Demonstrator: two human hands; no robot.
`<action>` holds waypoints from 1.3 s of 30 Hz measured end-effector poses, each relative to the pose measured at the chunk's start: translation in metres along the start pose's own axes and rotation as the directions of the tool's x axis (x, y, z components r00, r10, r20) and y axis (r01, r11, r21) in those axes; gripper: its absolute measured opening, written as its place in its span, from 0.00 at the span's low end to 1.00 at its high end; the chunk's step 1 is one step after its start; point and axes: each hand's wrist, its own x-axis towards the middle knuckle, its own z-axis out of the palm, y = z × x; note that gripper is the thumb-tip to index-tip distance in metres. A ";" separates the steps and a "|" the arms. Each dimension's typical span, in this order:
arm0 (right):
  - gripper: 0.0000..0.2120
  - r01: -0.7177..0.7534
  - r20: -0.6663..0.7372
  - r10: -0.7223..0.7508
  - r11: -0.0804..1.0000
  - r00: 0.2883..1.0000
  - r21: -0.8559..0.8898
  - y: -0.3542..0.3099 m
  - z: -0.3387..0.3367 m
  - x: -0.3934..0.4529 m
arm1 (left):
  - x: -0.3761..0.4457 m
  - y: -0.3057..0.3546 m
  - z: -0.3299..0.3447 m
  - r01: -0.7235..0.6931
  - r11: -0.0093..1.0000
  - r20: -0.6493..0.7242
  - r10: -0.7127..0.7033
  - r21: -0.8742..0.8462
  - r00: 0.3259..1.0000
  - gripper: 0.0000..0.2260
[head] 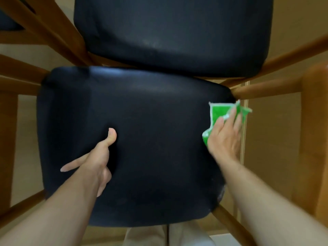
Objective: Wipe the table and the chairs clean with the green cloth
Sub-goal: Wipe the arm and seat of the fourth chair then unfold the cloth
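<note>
Right hand (224, 137) presses the green cloth (215, 114) flat, fingers spread, at the chair seat (150, 139) right edge; left hand (96, 160) braces loosely open (thumb up). Cloth could slide off that edge and drop.

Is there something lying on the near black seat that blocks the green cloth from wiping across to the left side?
Only the left hand: its thumb lies on the near seat left of centre. The right hand presses the green cloth at the right edge.
</note>
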 end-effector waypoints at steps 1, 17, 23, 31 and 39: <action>0.27 0.036 -0.009 -0.036 0.999 0.999 0.017 -0.004 -0.001 0.015 | 0.000 0.000 0.000 -0.004 1.000 0.003 0.004 0.013 1.000 0.36; 0.29 -0.652 0.084 0.646 0.748 0.758 0.127 0.032 0.024 -0.117 | -0.016 0.006 0.003 0.084 0.976 -0.157 -0.052 0.203 0.986 0.50; 0.29 -0.326 0.038 0.324 0.930 0.945 0.170 -0.016 0.001 0.035 | -0.014 0.006 0.001 0.061 0.972 -0.116 -0.035 0.225 0.993 0.50; 0.30 -0.254 0.005 0.255 0.959 0.967 0.125 0.039 0.017 -0.078 | -0.017 0.007 0.002 0.064 0.977 -0.116 -0.041 0.202 0.992 0.49; 0.33 -0.534 0.235 0.505 0.842 0.831 0.081 0.039 0.043 -0.207 | -0.013 0.006 0.001 0.091 0.979 -0.085 -0.077 0.183 0.993 0.43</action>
